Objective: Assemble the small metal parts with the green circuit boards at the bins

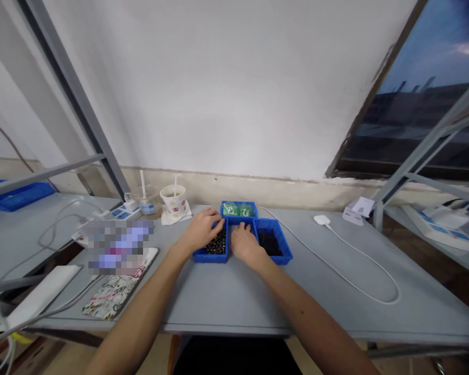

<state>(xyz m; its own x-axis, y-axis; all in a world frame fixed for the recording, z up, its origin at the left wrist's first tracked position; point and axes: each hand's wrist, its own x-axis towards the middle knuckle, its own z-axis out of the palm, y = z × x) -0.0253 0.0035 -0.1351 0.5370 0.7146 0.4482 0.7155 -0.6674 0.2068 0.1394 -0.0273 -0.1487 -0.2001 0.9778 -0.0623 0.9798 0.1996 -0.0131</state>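
My left hand (206, 229) arches over the left blue bin (211, 258), its fingers bent and partly apart above small, dark, shiny parts (218, 244). What lies under its fingertips is hidden. Between the left and right bins, my right hand (245, 242) is closed, fingers curled down close to the rear bin. Whatever it may hold cannot be made out. Beside it, the right blue bin (284, 259) contains black small pieces (269, 242). Green packets (237, 209) sit in the blue rear bin (238, 203).
Two drink cups with straws, a paper cup (173, 200) and a clear cup (147, 202), stand back left. A patterned case (119, 289) lies left of my arm. A white charger (321, 221) and its cable (359, 284) cross the grey table (226, 304) at right.
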